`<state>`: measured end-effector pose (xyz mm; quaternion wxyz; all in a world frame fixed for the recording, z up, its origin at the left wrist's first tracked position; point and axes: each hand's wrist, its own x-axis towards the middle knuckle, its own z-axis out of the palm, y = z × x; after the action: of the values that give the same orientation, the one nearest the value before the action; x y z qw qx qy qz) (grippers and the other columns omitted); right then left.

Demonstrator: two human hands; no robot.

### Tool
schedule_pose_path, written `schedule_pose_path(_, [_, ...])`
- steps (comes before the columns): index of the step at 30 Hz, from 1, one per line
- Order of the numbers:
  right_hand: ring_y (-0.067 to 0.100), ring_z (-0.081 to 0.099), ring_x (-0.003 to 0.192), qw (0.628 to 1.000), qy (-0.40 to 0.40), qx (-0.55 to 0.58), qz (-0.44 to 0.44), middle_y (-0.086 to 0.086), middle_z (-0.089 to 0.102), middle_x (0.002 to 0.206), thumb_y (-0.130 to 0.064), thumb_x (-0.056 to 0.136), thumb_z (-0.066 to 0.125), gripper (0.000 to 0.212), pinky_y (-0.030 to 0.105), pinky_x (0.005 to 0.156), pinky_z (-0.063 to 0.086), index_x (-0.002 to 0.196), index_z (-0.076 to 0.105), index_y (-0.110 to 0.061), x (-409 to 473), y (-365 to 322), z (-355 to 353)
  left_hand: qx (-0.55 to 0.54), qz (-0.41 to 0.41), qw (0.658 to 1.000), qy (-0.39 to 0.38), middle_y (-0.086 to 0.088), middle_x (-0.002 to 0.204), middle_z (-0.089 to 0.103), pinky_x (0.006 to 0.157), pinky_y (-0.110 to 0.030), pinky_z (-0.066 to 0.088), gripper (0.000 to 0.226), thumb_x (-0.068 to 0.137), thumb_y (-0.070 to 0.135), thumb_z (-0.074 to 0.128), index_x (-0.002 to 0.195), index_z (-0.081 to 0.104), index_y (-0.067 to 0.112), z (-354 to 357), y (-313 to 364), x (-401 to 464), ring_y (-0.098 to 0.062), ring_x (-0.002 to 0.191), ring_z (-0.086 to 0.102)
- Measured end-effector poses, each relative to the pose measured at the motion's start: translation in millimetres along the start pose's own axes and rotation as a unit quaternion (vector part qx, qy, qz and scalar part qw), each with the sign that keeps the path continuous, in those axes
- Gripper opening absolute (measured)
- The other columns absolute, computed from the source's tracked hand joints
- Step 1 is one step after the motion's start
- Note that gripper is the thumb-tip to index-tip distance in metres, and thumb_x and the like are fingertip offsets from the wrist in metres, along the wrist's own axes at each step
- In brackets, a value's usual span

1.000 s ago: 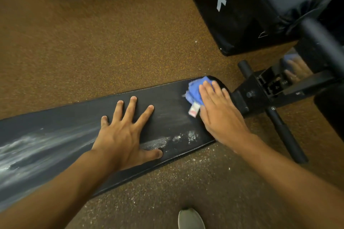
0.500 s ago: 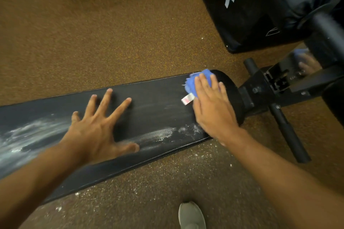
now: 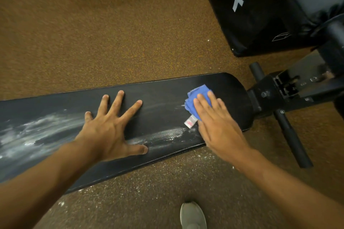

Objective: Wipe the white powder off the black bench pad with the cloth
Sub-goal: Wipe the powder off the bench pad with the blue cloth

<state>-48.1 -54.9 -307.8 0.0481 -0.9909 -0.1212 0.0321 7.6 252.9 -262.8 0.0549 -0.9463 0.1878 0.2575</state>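
Observation:
A long black bench pad runs from the left edge to the right of centre. White powder smears its left part, and a thinner streak lies near the front edge. My right hand presses flat on a crumpled blue cloth with a white tag, near the pad's right end. My left hand rests flat on the pad's middle with its fingers spread, holding nothing.
The black bench frame with a crossbar joins the pad's right end. A black padded box with white numerals stands at the back right. Brown speckled floor surrounds the bench, dusted with powder in front. A grey shoe shows at the bottom.
My right hand has slid the cloth a little leftward and toward the front along the pad's end. My left hand shifted left, then came back toward the middle.

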Motion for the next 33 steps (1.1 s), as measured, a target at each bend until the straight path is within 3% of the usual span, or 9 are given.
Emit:
schedule_pose_path(2, [0.025, 0.005, 0.154, 0.999, -0.013, -0.038, -0.020, 0.007, 0.021, 0.164, -0.032, 0.103, 0.028, 0.058, 0.051, 0.122, 0.015, 0.157, 0.023, -0.010, -14.2, 18.8, -7.5, 0.007, -0.001, 1.000, -0.004, -0.001, 0.164, -0.032, 0.114, -0.068, 0.027, 0.126, 0.047, 0.107, 0.028, 0.145, -0.031, 0.054, -0.9, 0.4, 0.1, -0.039, 0.153, -0.015])
schedule_pose_path(7, [0.033, 0.012, 0.152, 0.990, 0.018, -0.017, 0.139, 0.018, 0.025, 0.162, -0.027, 0.098, 0.023, 0.061, 0.052, 0.123, 0.009, 0.154, 0.027, -0.002, 48.9, 22.9, -8.3, 0.000, 0.002, 1.000, 0.004, -0.001, 0.164, -0.032, 0.114, -0.069, 0.026, 0.127, 0.047, 0.107, 0.028, 0.146, -0.030, 0.054, 3.6, 1.2, 1.3, -0.039, 0.153, -0.015])
schedule_pose_path(10, [0.026, 0.007, 0.154, 0.996, 0.025, 0.054, 0.071, 0.016, 0.018, 0.164, -0.028, 0.102, 0.022, 0.059, 0.043, 0.125, 0.007, 0.155, 0.022, -0.001, 48.4, -2.9, -0.2, 0.001, 0.002, 1.000, 0.003, -0.001, 0.164, -0.033, 0.114, -0.069, 0.026, 0.127, 0.047, 0.108, 0.027, 0.146, -0.031, 0.054, 3.9, 0.1, 1.6, -0.038, 0.153, -0.016])
schedule_pose_path(14, [0.021, 0.007, 0.154, 0.999, 0.002, 0.010, -0.037, 0.012, 0.017, 0.164, -0.030, 0.103, 0.025, 0.059, 0.040, 0.124, 0.010, 0.156, 0.022, -0.005, 1.6, 17.7, -2.3, 0.003, -0.005, 1.000, -0.011, -0.001, 0.162, -0.036, 0.115, -0.069, 0.024, 0.126, 0.049, 0.107, 0.030, 0.144, -0.033, 0.053, 0.7, -0.1, 0.9, -0.038, 0.152, -0.020])
schedule_pose_path(20, [0.030, 0.014, 0.152, 0.986, 0.050, 0.033, 0.158, 0.018, 0.025, 0.162, -0.018, 0.101, 0.032, 0.055, 0.045, 0.123, 0.014, 0.153, 0.028, 0.000, 57.4, 14.6, 0.0, 0.007, 0.000, 1.000, -0.011, -0.001, 0.161, -0.037, 0.115, -0.069, 0.023, 0.126, 0.050, 0.107, 0.029, 0.144, -0.035, 0.053, 4.0, 0.9, 1.8, -0.039, 0.152, -0.020])
schedule_pose_path(25, [0.023, 0.006, 0.154, 0.998, -0.014, -0.043, -0.033, 0.011, 0.016, 0.165, -0.031, 0.103, 0.025, 0.059, 0.044, 0.124, 0.010, 0.156, 0.021, -0.006, 5.7, 19.6, -3.9, 0.002, -0.003, 1.000, -0.008, -0.001, 0.162, -0.037, 0.115, -0.069, 0.024, 0.126, 0.049, 0.107, 0.029, 0.144, -0.034, 0.053, 2.2, -0.2, 1.3, -0.038, 0.152, -0.020])
schedule_pose_path(27, [0.025, 0.009, 0.153, 0.998, -0.004, -0.056, 0.006, 0.012, 0.020, 0.164, -0.033, 0.102, 0.025, 0.060, 0.046, 0.123, 0.012, 0.156, 0.023, -0.006, 4.0, 36.1, -5.4, 0.005, -0.005, 1.000, -0.015, -0.001, 0.161, -0.038, 0.116, -0.069, 0.023, 0.126, 0.050, 0.107, 0.031, 0.144, -0.035, 0.053, 1.5, 0.8, 1.1, -0.038, 0.152, -0.021])
schedule_pose_path(30, [0.032, 0.014, 0.152, 0.989, 0.039, -0.014, 0.140, 0.018, 0.026, 0.162, -0.027, 0.099, 0.025, 0.061, 0.048, 0.123, 0.013, 0.154, 0.027, -0.001, 43.2, 32.7, -1.7, 0.007, -0.005, 1.000, -0.018, -0.001, 0.161, -0.038, 0.116, -0.069, 0.023, 0.126, 0.050, 0.107, 0.031, 0.144, -0.034, 0.053, 2.7, 1.4, 1.2, -0.038, 0.152, -0.021])
schedule_pose_path(33, [0.031, 0.016, 0.152, 0.994, 0.050, 0.036, 0.089, 0.018, 0.028, 0.161, -0.026, 0.101, 0.026, 0.058, 0.047, 0.123, 0.011, 0.153, 0.029, 0.001, 62.3, 2.6, 2.1, 0.003, -0.003, 1.000, -0.009, 0.000, 0.162, -0.036, 0.115, -0.069, 0.023, 0.126, 0.048, 0.107, 0.028, 0.145, -0.032, 0.053, 4.1, 1.1, 2.4, -0.038, 0.152, -0.019])
